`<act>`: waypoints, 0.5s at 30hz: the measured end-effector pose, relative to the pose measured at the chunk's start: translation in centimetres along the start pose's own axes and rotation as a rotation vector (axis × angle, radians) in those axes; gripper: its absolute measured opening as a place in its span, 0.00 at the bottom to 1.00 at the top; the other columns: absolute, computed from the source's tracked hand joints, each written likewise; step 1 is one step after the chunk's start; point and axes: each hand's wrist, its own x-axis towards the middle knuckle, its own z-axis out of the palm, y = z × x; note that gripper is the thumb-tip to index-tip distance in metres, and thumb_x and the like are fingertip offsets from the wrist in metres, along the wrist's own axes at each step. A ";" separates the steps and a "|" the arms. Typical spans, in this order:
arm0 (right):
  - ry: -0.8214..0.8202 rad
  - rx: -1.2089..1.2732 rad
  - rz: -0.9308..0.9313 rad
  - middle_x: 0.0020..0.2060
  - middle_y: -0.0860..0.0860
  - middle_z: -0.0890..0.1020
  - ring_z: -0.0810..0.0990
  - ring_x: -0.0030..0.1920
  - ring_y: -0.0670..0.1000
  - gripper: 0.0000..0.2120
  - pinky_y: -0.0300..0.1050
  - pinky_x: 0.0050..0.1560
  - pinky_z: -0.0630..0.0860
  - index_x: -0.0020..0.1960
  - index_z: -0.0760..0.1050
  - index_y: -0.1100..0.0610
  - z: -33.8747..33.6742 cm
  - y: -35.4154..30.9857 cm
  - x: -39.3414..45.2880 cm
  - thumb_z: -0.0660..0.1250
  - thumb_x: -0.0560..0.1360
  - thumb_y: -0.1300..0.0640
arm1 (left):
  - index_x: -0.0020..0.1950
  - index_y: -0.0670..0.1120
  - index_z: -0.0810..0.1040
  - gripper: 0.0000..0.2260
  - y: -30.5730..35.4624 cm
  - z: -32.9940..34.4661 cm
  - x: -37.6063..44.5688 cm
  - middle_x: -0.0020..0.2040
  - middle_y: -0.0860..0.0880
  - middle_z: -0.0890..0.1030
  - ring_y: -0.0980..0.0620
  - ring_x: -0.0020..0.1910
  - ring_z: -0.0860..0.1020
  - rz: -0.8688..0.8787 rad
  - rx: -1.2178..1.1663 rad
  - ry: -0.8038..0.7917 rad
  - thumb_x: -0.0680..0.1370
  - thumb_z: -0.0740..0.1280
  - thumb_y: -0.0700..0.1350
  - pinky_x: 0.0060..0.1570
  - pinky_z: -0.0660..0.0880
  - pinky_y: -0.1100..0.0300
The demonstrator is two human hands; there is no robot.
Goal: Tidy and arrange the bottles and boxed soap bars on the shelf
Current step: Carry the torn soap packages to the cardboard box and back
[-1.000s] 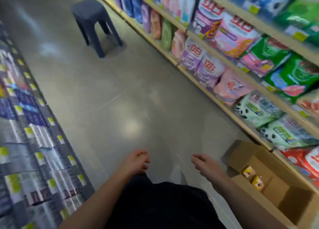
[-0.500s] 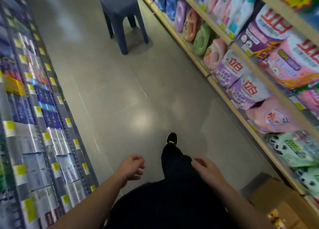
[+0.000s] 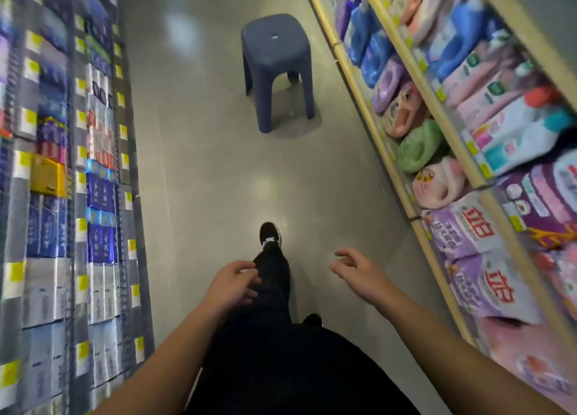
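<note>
Grey, glossy floor (image 3: 199, 177) runs up the middle of a shop aisle in the single head view, with racks on both sides and a person's dark-trousered legs at the bottom.

Both hands hang over that floor and hold nothing. The left hand (image 3: 232, 285) has its fingers loosely curled, the thumb near the fingertips, just in front of the forward leg. The right hand (image 3: 359, 271) is relaxed and half spread, fingers bent a little and pointing toward the left hand; the two are apart, with the leg and a black shoe (image 3: 270, 235) between and just ahead of them.

The bottles (image 3: 371, 49) stand on the wooden shelf (image 3: 368, 114) ahead of the right hand and to its right, well apart from it. They are blue, purple, peach and green jugs (blurred, so labels cannot be read), upright on the lowest board, in a row whose long axis follows the shelf edge away from the hands. Nearer the right hand, just to its right, lie purple refill pouches (image 3: 468, 233) with red characters, faces turned to the aisle.

Boxed soap bars cannot be made out with certainty. Left of the left hand, a rack of small packs (image 3: 96, 196) with yellow price tags rises along the aisle.

Straight ahead of both hands, well apart, a dark blue plastic stool (image 3: 276, 61) stands upright on the floor.
</note>
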 end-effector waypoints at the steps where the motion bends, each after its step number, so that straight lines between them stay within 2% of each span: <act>1: 0.010 0.012 0.015 0.56 0.47 0.77 0.77 0.54 0.46 0.17 0.40 0.46 0.71 0.65 0.71 0.47 -1.1 -0.8 1.6 0.65 0.77 0.46 | 0.63 0.45 0.75 0.11 1.9 0.2 1.9 0.49 0.42 0.82 0.47 0.37 0.79 -0.004 0.016 -0.010 0.81 0.62 0.42 0.37 0.77 0.58; 3: 0.051 0.051 0.059 0.56 0.46 0.77 0.78 0.55 0.47 0.17 0.41 0.46 0.72 0.64 0.72 0.47 -2.9 -2.2 4.7 0.65 0.77 0.46 | 0.63 0.45 0.75 0.11 6.4 0.6 6.0 0.50 0.42 0.82 0.48 0.38 0.79 0.022 0.070 -0.047 0.81 0.62 0.42 0.36 0.78 0.59; 8: 0.140 0.223 0.242 0.55 0.53 0.80 0.79 0.54 0.52 0.15 0.48 0.54 0.75 0.62 0.74 0.55 -5.0 -5.4 9.3 0.67 0.78 0.51 | 0.64 0.46 0.76 0.13 19.4 1.0 13.8 0.49 0.44 0.83 0.49 0.38 0.80 0.080 0.312 -0.222 0.80 0.63 0.43 0.35 0.78 0.57; 12: 0.213 0.364 0.303 0.52 0.48 0.81 0.80 0.51 0.49 0.14 0.47 0.54 0.76 0.61 0.74 0.51 -7.4 -9.7 12.5 0.67 0.77 0.48 | 0.64 0.45 0.75 0.13 30.4 1.4 18.3 0.50 0.44 0.84 0.48 0.37 0.80 0.188 0.599 -0.356 0.79 0.63 0.43 0.35 0.78 0.58; 15: 0.297 0.463 0.313 0.53 0.46 0.80 0.80 0.52 0.48 0.14 0.50 0.59 0.76 0.61 0.74 0.49 -9.5 -12.6 14.7 0.66 0.77 0.46 | 0.66 0.45 0.75 0.15 36.6 2.5 21.0 0.51 0.44 0.84 0.48 0.39 0.80 0.258 0.751 -0.412 0.79 0.63 0.43 0.36 0.78 0.60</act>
